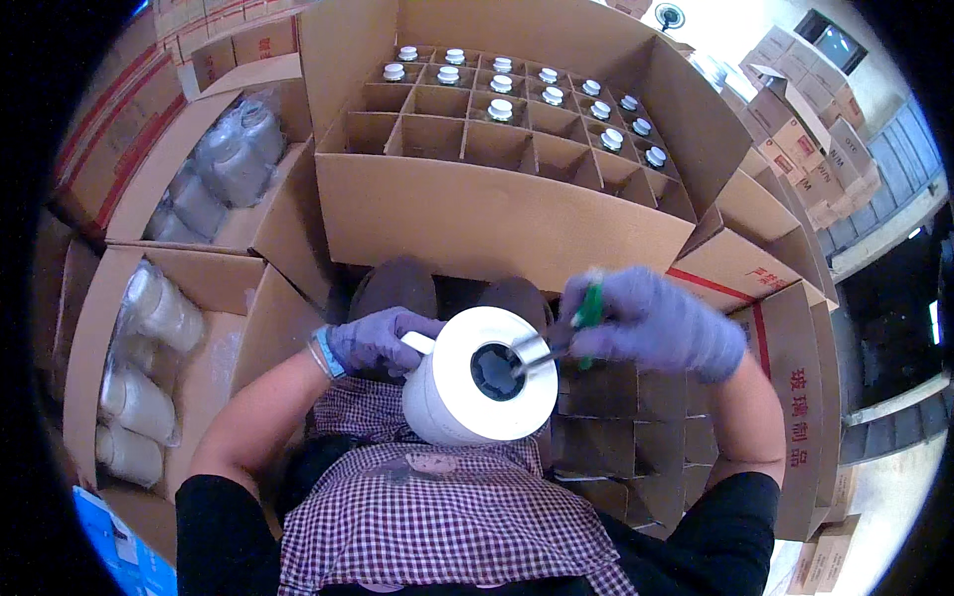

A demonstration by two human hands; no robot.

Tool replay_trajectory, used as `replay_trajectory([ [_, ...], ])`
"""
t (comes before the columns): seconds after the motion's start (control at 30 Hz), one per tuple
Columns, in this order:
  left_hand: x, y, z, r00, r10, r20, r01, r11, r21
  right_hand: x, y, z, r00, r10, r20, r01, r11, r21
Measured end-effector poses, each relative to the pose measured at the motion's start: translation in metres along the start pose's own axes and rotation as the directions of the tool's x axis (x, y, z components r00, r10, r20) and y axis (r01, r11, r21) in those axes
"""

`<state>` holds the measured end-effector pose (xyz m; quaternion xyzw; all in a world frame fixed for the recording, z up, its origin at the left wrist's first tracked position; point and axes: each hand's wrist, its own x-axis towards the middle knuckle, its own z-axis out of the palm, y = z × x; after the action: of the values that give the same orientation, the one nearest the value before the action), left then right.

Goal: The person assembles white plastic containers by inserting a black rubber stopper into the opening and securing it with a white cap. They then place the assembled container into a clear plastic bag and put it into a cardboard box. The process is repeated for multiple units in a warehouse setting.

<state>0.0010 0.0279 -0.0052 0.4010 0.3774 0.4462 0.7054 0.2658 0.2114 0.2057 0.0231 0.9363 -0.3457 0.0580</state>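
Note:
A white jug [429,405] rests tilted in my lap, its wide round top facing up with a dark round opening in the middle. My left hand [383,340], in a purple-grey glove, is closed at the jug's small white handle. In my right hand [656,320], gloved the same way and blurred by motion, is a green-handled metal tool [593,306]. The tool's metal tip reaches into the jug's opening. Its exact kind is unclear through the blur, and my right fingers partly cover it.
Ahead stands a large divided carton [497,214] with several white-capped bottles [500,110] in its cells. On the left, open cartons [199,253] hold plastic-wrapped white vessels [139,399]. Cardboard dividers [636,427] lie at my right, beside more cartons [795,397].

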Motion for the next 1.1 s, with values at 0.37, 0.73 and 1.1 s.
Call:
replay_trajectory([
  [0.37, 0.028, -0.002, -0.009, 0.989, -0.076, 0.124, 0.069, 0.996, 0.056, -0.015, -0.022, 0.047, 0.905, -0.421, 0.053, 0.300, 0.547, -0.781],
  [0.73, -0.020, -0.018, 0.071, 0.973, 0.125, -0.192, -0.123, 0.992, 0.019, -0.004, 0.010, 0.069, 0.979, 0.029, -0.201, -0.134, 0.836, -0.531],
  [1.1, 0.001, -0.048, 0.098, 0.818, 0.419, -0.395, -0.480, 0.875, -0.065, 0.061, 0.098, -0.038, 0.573, -0.029, -0.819, -0.487, 0.792, -0.369],
])
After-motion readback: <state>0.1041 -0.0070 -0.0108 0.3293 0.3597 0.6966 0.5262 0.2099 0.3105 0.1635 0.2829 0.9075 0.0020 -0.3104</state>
